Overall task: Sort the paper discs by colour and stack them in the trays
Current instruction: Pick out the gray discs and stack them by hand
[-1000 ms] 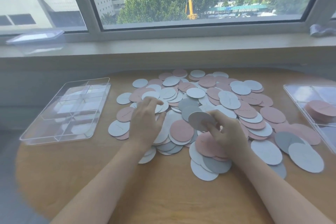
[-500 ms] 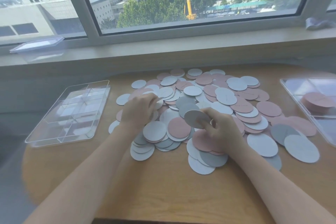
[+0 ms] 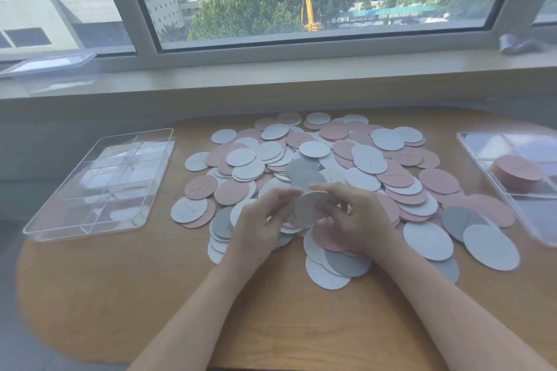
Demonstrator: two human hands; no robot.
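A heap of pink, white and grey paper discs (image 3: 355, 159) covers the middle of the wooden table (image 3: 150, 295). Both hands meet above the heap's near edge. My right hand (image 3: 358, 220) holds a grey disc (image 3: 310, 208) upright, fingers curled round it. My left hand (image 3: 259, 223) pinches the same disc from the left side. A clear divided tray (image 3: 99, 184) lies at the left. A second clear tray (image 3: 518, 190) at the right edge holds a stack of pink discs (image 3: 517, 172).
A window sill (image 3: 271, 75) runs behind the table, with a clear plastic lid (image 3: 45, 65) at its left end and a crumpled wrapper (image 3: 523, 44) at its right. Bare wood shows along the table's near edge.
My left hand left the discs at the heap's left side and came right to meet the right hand on the grey disc. The right hand kept hold of that disc.
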